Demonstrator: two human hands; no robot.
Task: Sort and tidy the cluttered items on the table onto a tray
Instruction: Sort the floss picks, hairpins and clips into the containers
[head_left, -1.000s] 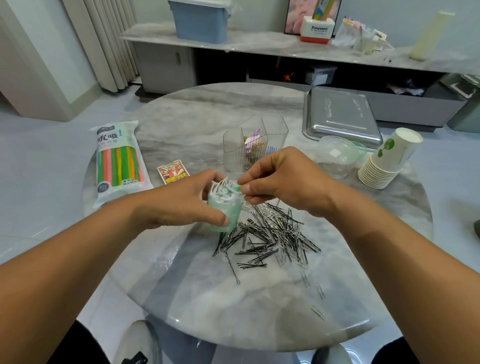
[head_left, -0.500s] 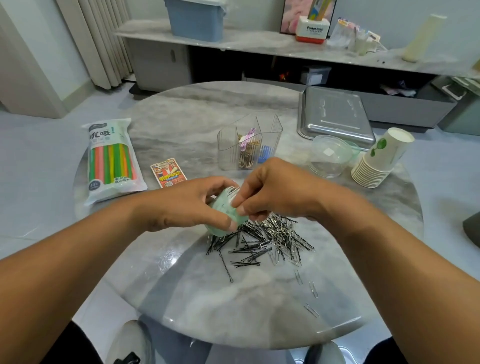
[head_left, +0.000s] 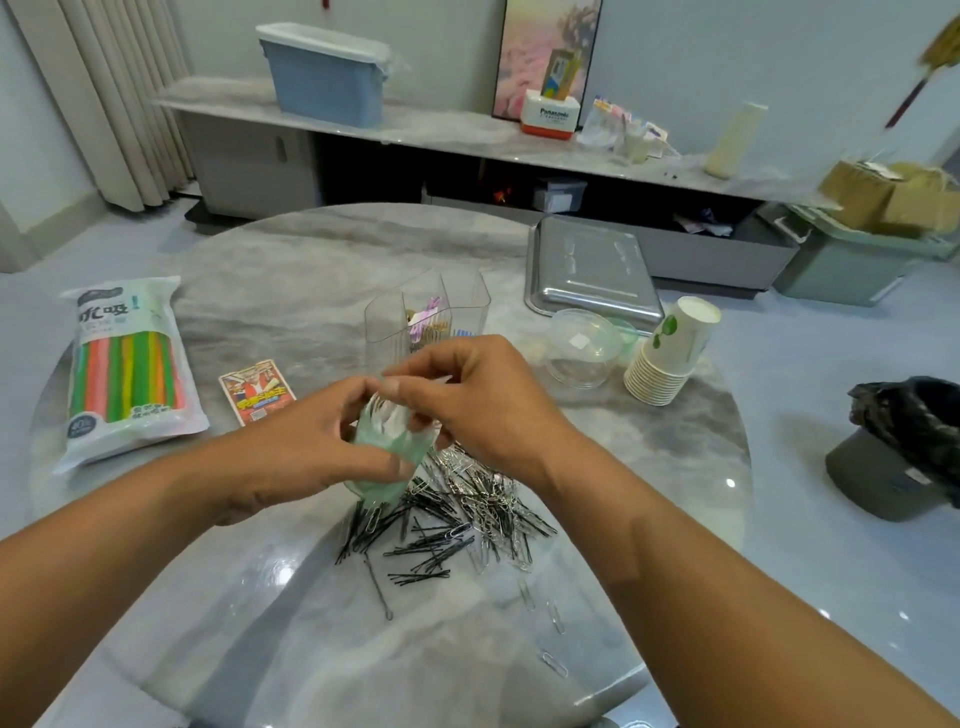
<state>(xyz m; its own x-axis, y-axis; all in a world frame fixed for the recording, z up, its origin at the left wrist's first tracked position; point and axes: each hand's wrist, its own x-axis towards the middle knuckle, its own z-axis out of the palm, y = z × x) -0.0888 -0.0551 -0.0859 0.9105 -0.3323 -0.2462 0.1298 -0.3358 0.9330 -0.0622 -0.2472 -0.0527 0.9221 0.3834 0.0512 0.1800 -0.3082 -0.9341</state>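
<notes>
green cup (head_left: 387, 457) blurred, right hand (head_left: 483, 405) fingertips hidden

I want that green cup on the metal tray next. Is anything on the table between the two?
Yes. From the green cup in the left hand, the clear divided organizer and clear plastic bowl stand just before the metal tray; lifting over clears both.

Pale green cup (head_left: 390, 457), tilted, above table w/ clips poking out top. Mixed heap of black bobby pins (head_left: 415, 545) & silver paper clips (head_left: 488, 493) just below it. Steel tray (head_left: 589, 270) far right, upside down.
</notes>
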